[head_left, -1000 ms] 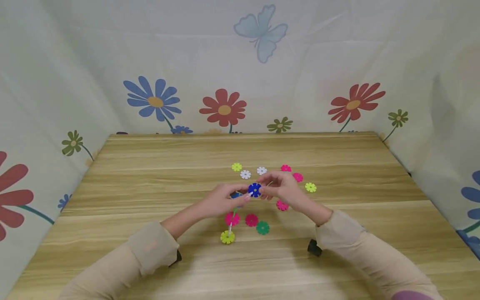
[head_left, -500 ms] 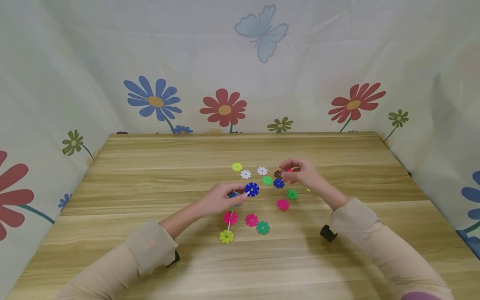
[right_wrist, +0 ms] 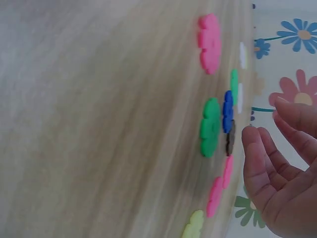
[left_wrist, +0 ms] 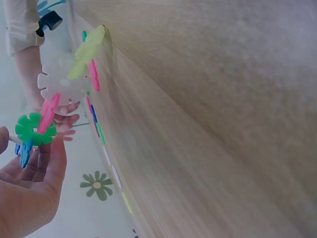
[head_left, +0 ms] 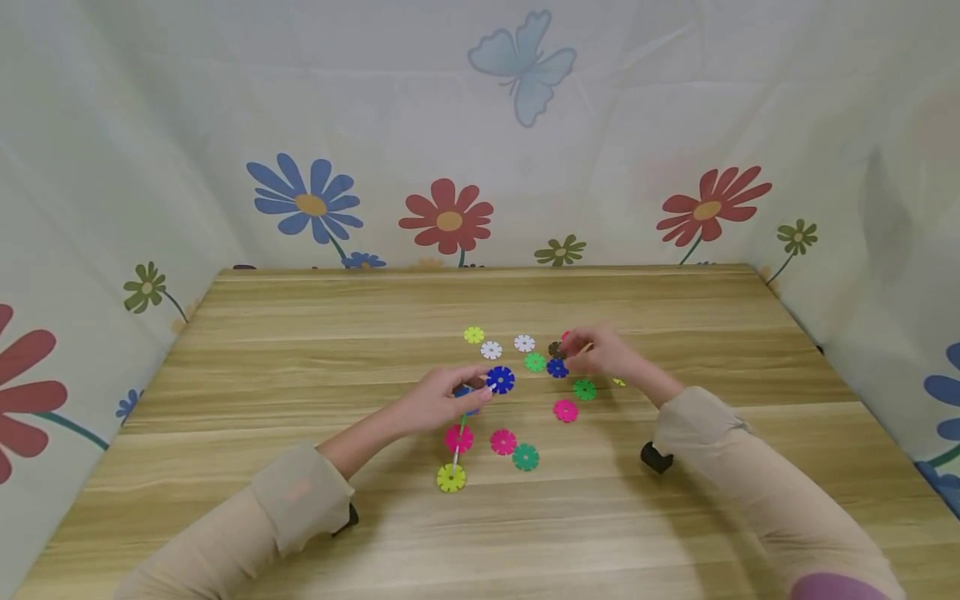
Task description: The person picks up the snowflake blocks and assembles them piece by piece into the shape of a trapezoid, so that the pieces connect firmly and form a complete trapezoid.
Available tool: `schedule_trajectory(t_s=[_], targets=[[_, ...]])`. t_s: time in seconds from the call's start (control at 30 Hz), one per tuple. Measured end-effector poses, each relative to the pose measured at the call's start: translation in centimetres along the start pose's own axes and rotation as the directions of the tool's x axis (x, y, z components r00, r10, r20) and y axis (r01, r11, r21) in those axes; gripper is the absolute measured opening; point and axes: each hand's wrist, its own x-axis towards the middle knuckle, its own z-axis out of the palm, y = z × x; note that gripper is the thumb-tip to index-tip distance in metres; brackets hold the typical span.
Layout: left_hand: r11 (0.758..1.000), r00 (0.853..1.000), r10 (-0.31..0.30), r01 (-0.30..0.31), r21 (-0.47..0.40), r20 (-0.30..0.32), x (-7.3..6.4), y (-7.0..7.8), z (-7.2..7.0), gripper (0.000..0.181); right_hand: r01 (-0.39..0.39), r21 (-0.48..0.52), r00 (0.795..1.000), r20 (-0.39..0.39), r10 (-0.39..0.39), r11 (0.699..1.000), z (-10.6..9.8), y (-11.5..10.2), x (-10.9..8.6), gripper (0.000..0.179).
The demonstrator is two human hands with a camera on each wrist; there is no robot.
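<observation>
My left hand [head_left: 438, 402] pinches a chain of slotted snowflake discs between thumb and fingers. A dark blue disc [head_left: 507, 386] forms its upper end, beside the fingertips. From the hand hang a lighter blue disc [left_wrist: 26, 154], a green disc [left_wrist: 45, 136], a pink disc [left_wrist: 48, 115], a whitish see-through disc [left_wrist: 55, 79] and a yellow disc [left_wrist: 87, 52]. My right hand [head_left: 606, 357] hovers, fingers loosely bent and holding nothing, close over a brown disc [right_wrist: 231, 139] and a loose blue disc [right_wrist: 228, 111]. In the head view its fingertips overlap the brown one's edge.
More discs lie flat on the wooden table [head_left: 300, 333]: white [head_left: 486, 353], light green [head_left: 529, 365], green [head_left: 580, 392], pink [head_left: 561, 414] and teal [head_left: 521, 461]. A flower-printed curtain [head_left: 360, 100] surrounds the back and sides.
My right hand has let go of the dark blue disc and moved right, over the brown disc, dropping slightly lately. The left hand stays nearly still; the chain has shifted slightly left.
</observation>
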Motion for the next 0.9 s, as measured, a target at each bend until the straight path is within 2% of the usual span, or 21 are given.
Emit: schedule_trajectory(t_s=[0.17,0.4,0.6,0.9], targets=[[1.0,1.0,-0.001,0.001,0.0,0.003,0.1,-0.2,0.0,0.045,-0.006,-0.048,0.999,0.037,0.008,0.999,0.5,0.3,0.6,0.026],[1.0,1.0,-0.006,0.006,0.016,0.0,0.0,-0.1,-0.1,0.045,0.02,-0.098,0.999,0.041,-0.017,0.995,0.9,0.4,0.9,0.025],[1.0,1.0,-0.004,0.004,0.009,0.001,0.0,-0.1,-0.1,0.045,0.01,-0.149,0.998,0.056,-0.001,0.989,1.1,0.6,1.0,0.024],[1.0,1.0,-0.015,0.015,0.002,0.003,0.1,-0.5,-0.1,0.045,0.129,-0.172,0.986,0.128,-0.107,0.977,0.6,1.5,0.2,0.023]])
